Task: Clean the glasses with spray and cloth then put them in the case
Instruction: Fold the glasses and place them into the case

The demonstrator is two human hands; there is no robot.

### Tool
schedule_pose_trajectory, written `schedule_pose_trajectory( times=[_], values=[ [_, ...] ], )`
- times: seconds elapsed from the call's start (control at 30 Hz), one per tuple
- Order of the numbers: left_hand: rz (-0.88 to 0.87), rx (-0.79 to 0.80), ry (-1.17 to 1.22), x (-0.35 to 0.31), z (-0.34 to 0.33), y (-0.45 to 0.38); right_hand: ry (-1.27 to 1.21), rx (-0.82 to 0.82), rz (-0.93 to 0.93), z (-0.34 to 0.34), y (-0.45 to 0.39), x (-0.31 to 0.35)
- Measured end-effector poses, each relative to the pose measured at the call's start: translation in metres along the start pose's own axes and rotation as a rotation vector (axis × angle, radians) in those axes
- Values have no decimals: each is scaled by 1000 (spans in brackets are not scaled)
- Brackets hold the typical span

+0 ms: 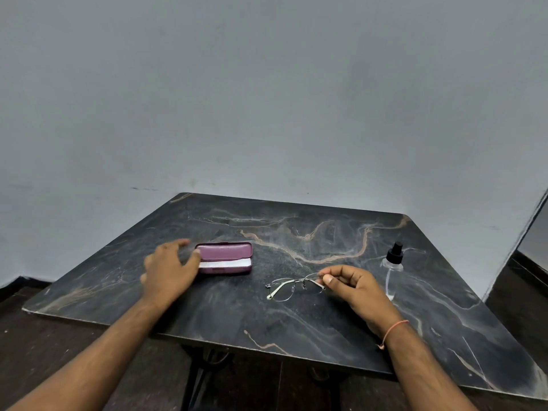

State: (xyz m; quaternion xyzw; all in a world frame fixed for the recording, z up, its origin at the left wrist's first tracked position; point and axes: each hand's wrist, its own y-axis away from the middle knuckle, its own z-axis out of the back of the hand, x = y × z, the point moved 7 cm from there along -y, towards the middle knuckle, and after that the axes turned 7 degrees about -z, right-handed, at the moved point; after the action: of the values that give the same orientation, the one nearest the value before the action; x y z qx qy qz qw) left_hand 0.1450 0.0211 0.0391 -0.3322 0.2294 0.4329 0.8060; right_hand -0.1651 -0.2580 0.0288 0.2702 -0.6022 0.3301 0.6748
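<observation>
table: dark marble-look top (296, 327), black with tan and grey veins, matte, rounded corners; pale chipped near edge
case: purple hard-shell glasses case (224, 258), oblong with rounded ends, smooth leather-look skin, lid open and tilted back; sits left of table centre; faint mark on lid, too small to read
cloth: white strip (225, 264) lying flat inside the case's lower half; texture too small to tell
left hand: left hand (169, 269) at the case's left end, fingers spread and gently bent, thumb tip touching the case's end, index finger over the far edge; not clasped round anything
glasses: thin metal wire frame (293, 287), rounded-square clear lenses, pale temple arms folded in; near centre of the table, right of the case, apart from it; cannot tell whether resting on the top or lifted just off it
right hand: right hand (354, 287) pinching the glasses' right end between thumb and index finger, other fingers curled under
spray: clear plastic bottle (392, 272), cylindrical, black pump nozzle on top, upright; right side of table, just right of and behind the right hand; no label readable
wrist: thin orange thread band (393, 332) on the right wrist
wall: plain grey-white painted wall (267, 99), smooth, 2 or 3 small dark scuffs low down
floor: dark floor (44, 336) showing below the near table edge
</observation>
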Motion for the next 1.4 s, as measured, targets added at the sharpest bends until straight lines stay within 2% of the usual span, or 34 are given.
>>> schedule_pose_trajectory(
  times=[0.07, 0.23, 0.4, 0.77, 1.07, 1.4],
  values=[
    [77, 76, -1, 18, -1, -4, -39, -25, -3, 2, -1, 0],
    [4, 178, -57, 6, -9, 0, -86, -73, 12, 7, 1, 3],
    [20, 272, -40, 11, -11, -2, -119, -125, 10, 10, 4, 7],
    [-262, 465, 83, -32, -35, 26, -122, -230, 26, 11, 13, 15],
    [-419, 446, 148, -90, -66, 68, -96, -248, -24, 2, 29, 7],
    [-432, 378, 153, -84, -66, 71, 105, -249, 37, -6, 37, 1]
  ],
)
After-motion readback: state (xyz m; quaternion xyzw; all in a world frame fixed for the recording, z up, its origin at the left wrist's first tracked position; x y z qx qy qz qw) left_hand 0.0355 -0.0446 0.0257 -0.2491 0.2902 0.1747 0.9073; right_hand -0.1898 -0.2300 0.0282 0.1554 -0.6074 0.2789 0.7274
